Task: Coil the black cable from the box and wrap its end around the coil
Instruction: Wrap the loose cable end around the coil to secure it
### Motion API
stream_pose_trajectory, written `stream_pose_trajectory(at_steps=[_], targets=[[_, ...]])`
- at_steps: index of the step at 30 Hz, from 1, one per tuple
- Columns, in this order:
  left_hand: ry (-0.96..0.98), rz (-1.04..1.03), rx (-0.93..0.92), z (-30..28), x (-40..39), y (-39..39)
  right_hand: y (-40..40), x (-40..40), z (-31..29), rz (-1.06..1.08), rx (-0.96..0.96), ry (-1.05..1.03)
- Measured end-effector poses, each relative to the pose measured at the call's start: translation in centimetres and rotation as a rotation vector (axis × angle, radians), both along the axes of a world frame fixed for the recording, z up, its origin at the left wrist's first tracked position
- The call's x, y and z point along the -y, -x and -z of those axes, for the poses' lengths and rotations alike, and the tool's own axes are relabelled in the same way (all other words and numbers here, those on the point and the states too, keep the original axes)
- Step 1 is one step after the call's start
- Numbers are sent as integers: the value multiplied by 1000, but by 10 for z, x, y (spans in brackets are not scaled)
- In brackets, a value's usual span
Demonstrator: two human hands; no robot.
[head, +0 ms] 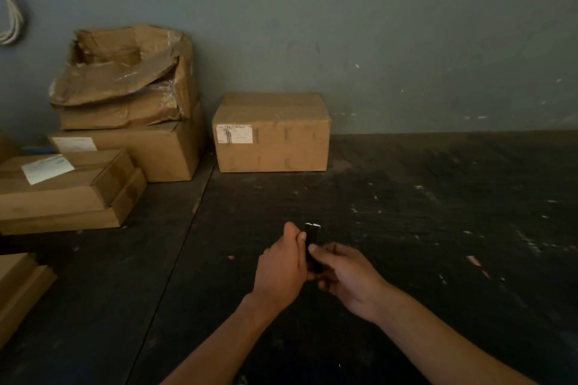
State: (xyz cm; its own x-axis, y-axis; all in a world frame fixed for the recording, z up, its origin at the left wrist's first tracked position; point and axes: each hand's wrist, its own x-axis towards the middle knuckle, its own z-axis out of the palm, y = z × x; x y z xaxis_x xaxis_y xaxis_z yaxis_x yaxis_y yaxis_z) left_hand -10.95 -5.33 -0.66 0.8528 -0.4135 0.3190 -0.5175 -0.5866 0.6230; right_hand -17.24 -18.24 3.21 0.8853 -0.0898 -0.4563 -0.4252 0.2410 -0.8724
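Both my hands are together over the dark floor, holding a small black cable bundle (pixel 312 236) upright between them. Its top end shows a pale tip. My left hand (pixel 283 269) grips the bundle's left side with thumb and fingers. My right hand (pixel 344 275) pinches its lower part from the right. The bundle is dark against the dark floor, so its loops and loose end are hard to make out. A closed cardboard box (pixel 272 133) with a white label stands against the wall beyond my hands.
A stack of cardboard boxes (pixel 125 122) stands at the back left, the top one torn open. Flat boxes (pixel 62 187) lie at the left, another (pixel 18 284) at the near left. Pale rope (pixel 11 12) hangs on the wall at the far left. The floor (pixel 438 212) is dark and scuffed.
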Motion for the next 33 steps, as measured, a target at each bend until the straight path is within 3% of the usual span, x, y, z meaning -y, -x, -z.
stream_pose_trajectory(at_steps=[5,11,20,29,33], targets=[[114,14,-12,5,0,0,0,-2,1,106,-21,-70],[242,-162,-94,12,-3,-11,10,-4,13,104,-51,-17],[310,-114,-131,6,4,-6,7,-18,29,50,-355,-104],[357,-81,-209,12,2,11,-7,-31,29,309,-263,-147],[403,-91,-228,12,2,13,-7,-32,30,339,-243,-355]])
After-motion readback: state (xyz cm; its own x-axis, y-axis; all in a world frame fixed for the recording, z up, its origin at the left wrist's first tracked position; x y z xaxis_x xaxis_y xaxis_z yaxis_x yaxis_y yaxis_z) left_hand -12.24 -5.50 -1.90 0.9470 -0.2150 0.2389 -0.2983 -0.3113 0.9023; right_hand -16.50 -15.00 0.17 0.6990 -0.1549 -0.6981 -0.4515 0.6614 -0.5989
